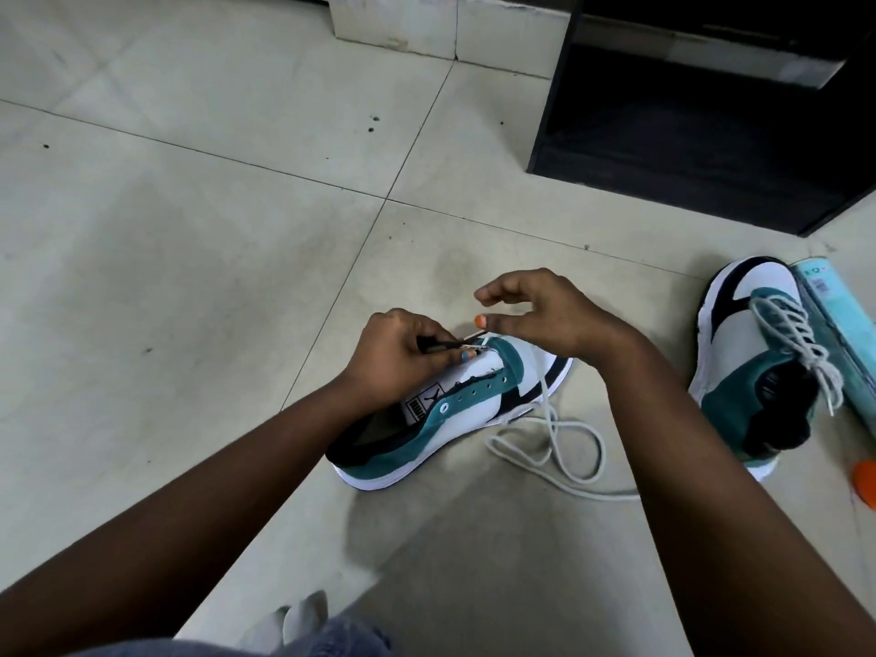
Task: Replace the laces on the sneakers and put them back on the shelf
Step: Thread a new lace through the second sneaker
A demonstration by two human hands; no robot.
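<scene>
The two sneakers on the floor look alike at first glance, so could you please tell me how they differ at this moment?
The near sneaker has bare upper eyelets, its white lace trailing loose on the tiles; the far sneaker is fully laced with a grey lace.

The near sneaker is between the left hand and right hand; the far sneaker lies untouched beside a teal box.

Both share teal, white and dark panels.

I log: teal-white unlaced sneaker (474, 400) upright on floor; white lace (554, 448) loose beside; laced sneaker (758, 362) right; black shelf (711, 135) behind.
</scene>
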